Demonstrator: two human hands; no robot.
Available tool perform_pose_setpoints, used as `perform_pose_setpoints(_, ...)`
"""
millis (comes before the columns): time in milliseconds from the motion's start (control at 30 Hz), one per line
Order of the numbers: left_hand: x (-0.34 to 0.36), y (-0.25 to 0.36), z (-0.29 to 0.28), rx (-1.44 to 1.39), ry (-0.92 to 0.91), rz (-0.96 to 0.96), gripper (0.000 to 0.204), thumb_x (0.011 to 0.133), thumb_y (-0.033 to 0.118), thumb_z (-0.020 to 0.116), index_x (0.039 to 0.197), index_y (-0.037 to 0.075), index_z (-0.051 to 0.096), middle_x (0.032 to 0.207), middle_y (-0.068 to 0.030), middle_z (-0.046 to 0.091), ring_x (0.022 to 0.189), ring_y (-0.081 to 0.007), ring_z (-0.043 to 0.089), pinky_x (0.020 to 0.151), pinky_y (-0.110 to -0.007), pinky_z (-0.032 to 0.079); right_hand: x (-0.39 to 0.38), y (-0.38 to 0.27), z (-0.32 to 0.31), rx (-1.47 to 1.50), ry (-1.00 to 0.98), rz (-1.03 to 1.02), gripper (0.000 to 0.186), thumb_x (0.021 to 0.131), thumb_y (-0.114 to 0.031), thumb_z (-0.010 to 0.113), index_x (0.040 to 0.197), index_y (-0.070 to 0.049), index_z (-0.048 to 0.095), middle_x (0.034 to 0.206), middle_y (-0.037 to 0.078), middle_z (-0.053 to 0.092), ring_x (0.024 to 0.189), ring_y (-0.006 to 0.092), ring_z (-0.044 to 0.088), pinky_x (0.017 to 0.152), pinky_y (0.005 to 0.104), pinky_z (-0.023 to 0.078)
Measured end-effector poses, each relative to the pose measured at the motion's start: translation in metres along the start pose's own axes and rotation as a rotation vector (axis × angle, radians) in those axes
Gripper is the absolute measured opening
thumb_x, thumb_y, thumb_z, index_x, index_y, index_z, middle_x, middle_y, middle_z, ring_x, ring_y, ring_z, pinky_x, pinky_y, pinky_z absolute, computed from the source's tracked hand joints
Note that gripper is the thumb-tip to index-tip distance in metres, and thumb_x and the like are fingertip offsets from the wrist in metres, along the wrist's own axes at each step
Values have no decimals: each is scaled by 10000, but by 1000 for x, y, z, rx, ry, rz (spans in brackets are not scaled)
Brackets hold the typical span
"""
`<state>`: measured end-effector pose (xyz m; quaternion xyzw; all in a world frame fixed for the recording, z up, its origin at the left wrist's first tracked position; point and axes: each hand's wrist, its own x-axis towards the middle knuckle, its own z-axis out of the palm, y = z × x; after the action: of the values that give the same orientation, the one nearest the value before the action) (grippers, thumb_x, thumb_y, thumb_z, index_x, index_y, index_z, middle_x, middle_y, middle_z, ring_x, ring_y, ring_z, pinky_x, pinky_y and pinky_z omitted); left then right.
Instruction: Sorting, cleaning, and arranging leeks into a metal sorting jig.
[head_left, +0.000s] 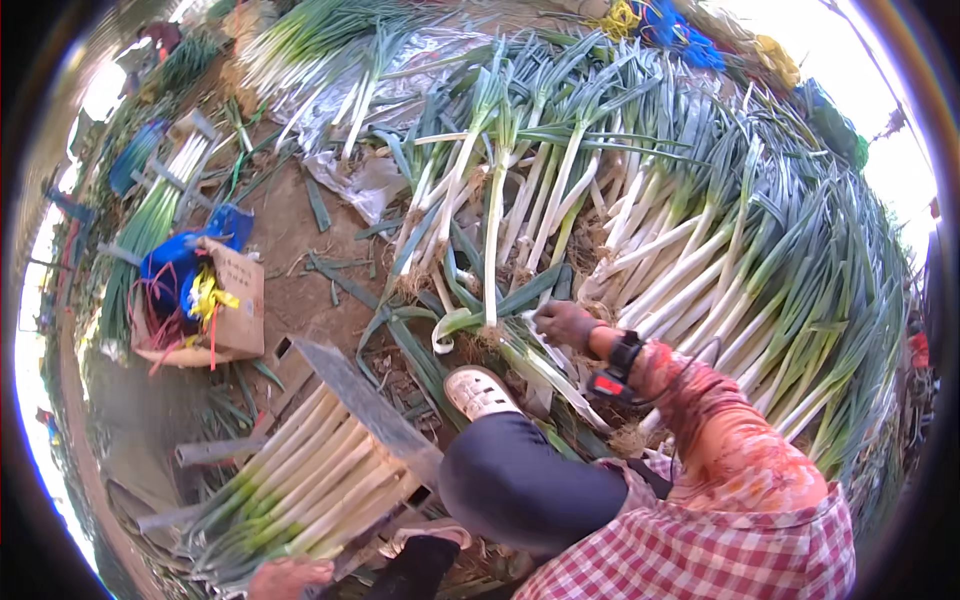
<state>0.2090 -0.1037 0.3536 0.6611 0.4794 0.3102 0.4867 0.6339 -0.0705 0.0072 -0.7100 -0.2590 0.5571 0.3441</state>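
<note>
The step in hand looks like picking leeks from the large heap (690,270) to fill the metal rack (215,451). A row of leeks (310,460) already lies on the rack, white ends toward the upright end plate (372,412) along its upper-right edge, green leaves spilling toward its lower-left corner.

The right hand (566,325) reaches down at the left edge of the heap, fingers curled beside the white stems and just right of an upright-lying leek (495,235); whether it grasps a stalk or only touches one, I cannot tell. The left hand (290,578) is at the rack's lower edge, close to the leaves and partly cut off by the frame, so its grip cannot be told either.

The next move probably calls for closing the right hand on a stalk low on its white part, drawing it free of its tangled neighbours, and carrying it across the bent knee (530,490). It would then need laying parallel to the row, root end squared to the end plate, while the left hand steadies the leaves.
</note>
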Motion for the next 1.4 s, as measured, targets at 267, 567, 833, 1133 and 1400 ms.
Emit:
perform_pose_setpoints(267,58,-72,14,-85,-83,-301,445,952,314,456,1230,-32,466,1134,-199,558,961,-304,584,899,-446,440,136,-45,89,-448,501,35,529,773,-426,632,1081,0,570,1071,228,604,997,366,585,867,395,467)
perform_pose_setpoints(567,92,-80,12,-122,-62,-407,351,943,199,444,1185,-47,508,1098,-182,574,953,-298,593,899,-428,436,187,-27,61,-406,523,172,391,719,-249,666,1016,-1,612,1004,240,625,951,363,615,814,383,495)
perform_pose_setpoints(833,97,-71,28,-107,-199,-400,315,943,140,444,1181,-57,506,1012,-144,611,946,-222,586,910,-348,424,36,-29,21,853,-97,128,295,883,-338,567,998,-66,587,872,50,615,693,123,547,605,300,494)
perform_pose_setpoints(1133,155,-40,84,-59,-388,-276,445,876,199,588,1258,4,470,1257,-185,491,1152,-233,487,932,-332,407,-60,-67,23,416,82,-322,374,938,-161,488,1293,-56,437,766,-33,476,594,40,470,514,196,409)
perform_pose_setpoints(1400,207,-28,157,-362,-20,-52,617,867,234,643,1276,-109,334,962,-132,622,872,-136,567,787,-255,446,-135,-131,57,-172,249,-872,503,806,-78,665,1268,-12,480,1043,190,608,950,213,623,781,297,487)
